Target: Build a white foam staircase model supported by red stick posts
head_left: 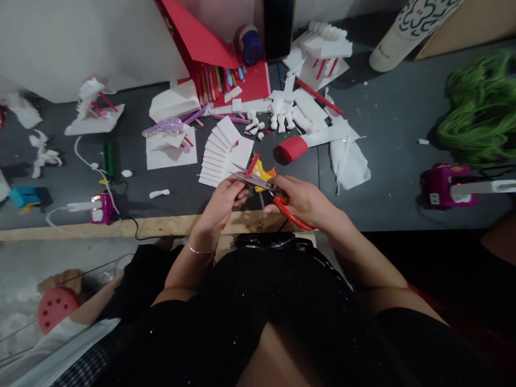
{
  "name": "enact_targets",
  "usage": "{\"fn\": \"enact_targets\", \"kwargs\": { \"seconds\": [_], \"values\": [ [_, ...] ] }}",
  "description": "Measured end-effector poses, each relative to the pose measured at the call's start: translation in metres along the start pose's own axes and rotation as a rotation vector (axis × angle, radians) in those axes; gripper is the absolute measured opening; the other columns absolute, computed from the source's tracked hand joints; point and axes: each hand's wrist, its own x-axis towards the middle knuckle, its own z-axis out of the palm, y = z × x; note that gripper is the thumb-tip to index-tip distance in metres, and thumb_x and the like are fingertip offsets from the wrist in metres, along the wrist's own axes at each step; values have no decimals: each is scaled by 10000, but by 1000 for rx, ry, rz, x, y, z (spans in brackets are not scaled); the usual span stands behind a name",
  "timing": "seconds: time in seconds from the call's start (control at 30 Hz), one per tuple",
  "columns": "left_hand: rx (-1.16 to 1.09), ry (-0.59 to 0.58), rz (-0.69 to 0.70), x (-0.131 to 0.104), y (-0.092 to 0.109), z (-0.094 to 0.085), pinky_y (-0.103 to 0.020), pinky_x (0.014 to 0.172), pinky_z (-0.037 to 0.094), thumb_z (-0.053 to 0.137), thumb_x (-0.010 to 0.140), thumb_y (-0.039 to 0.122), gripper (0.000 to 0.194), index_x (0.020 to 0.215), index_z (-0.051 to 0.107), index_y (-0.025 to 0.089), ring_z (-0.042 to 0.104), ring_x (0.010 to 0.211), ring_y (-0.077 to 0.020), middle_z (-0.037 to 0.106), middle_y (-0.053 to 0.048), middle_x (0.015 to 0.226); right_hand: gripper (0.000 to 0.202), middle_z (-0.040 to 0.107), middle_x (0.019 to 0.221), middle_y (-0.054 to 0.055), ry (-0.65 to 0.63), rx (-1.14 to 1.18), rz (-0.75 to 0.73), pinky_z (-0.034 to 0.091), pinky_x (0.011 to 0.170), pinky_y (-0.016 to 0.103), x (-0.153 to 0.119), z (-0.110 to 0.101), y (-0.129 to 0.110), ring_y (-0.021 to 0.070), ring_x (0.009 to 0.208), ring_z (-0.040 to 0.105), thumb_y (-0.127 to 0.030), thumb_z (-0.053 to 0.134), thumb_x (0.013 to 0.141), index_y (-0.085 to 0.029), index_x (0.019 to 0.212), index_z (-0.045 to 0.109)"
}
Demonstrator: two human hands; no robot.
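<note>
In my right hand (pixel 304 200) is a pair of scissors with red-orange handles (pixel 297 216), fingers closed around the grips. Its blades point left and lie across a thin red strip (pixel 253 164), just beside my left fingertips. My left hand (pixel 226 198) is closed, pinching the lower end of that strip between thumb and fingers. Behind the blades sits a yellow and orange tool (pixel 263 171), partly covered by the scissors and my right hand. White stepped foam pieces (pixel 220 153), fanned like a staircase, lie just beyond my left hand.
A red paper roll (pixel 291 149) and white scraps (pixel 350 161) lie ahead. Small foam models (pixel 171 141) stand left, another (pixel 326 48) at the back. Purple glue-gun-like devices (pixel 449 185) sit at both sides. Green yarn (pixel 475 115) and a white bottle (pixel 397 43) are right. Someone sits at left.
</note>
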Motion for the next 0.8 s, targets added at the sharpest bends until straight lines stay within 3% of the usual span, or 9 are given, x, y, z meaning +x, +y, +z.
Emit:
{"fn": "enact_targets", "kwargs": {
  "seconds": [0.2,0.3,0.4,0.47,0.5,0.57,0.63,0.7,0.8],
  "values": [
    [42,-16,-26,4,-7,-5,-187,448,215,691,880,292,242,735,514,214,292,500,-56,356,76,604,714,721,981,104,53,-46,11,384,687,323,2,7,4,232,781,625,-821,503,963,-222,1306,687],
    [132,-31,-30,5,-8,-15,-194,502,374,673,918,322,191,793,576,215,460,545,-78,506,33,651,673,730,973,100,60,-66,23,383,681,321,2,9,7,232,776,633,-797,528,966,-235,1295,697],
    [281,160,153,4,4,-27,-231,719,544,653,957,310,100,911,647,221,642,746,-121,678,-31,865,645,738,978,103,48,-101,39,387,675,322,2,7,8,240,790,650,-771,568,961,-241,1303,699],
    [453,307,343,3,21,-31,-252,899,555,652,986,320,103,970,685,224,678,910,-143,729,-57,1017,650,751,1000,110,34,-128,44,390,675,323,2,4,7,248,811,668,-767,604,945,-242,1314,703],
    [566,307,394,2,31,-30,-269,978,540,661,993,331,120,1005,708,221,683,1008,-164,749,-72,1095,655,759,1018,114,29,-142,43,389,676,325,2,3,6,252,821,677,-767,613,940,-242,1320,704],
    [762,188,408,5,51,-24,-316,1104,494,698,982,362,179,1071,746,214,671,1190,-212,771,-82,1209,664,773,1060,123,25,-169,33,381,672,328,3,0,4,259,835,693,-771,600,943,-245,1335,705],
    [868,8,344,14,67,-16,-346,1127,480,770,929,364,226,1087,779,203,677,1226,-239,788,-73,1197,665,783,1081,120,19,-191,22,361,661,325,4,-3,2,262,844,705,-771,572,954,-252,1348,704],
    [879,-129,279,28,74,-9,-336,1051,513,805,888,321,196,1029,810,185,723,1085,-216,806,-67,1079,660,790,1077,109,7,-216,21,331,646,316,6,-6,2,265,856,717,-769,578,951,-262,1354,705],
    [778,-193,212,53,70,-5,-303,866,553,812,848,258,128,925,818,157,733,849,-172,803,-68,908,641,804,1090,101,12,-256,42,303,634,308,12,-10,7,273,881,730,-748,605,943,-267,1353,706]
  ]
}}
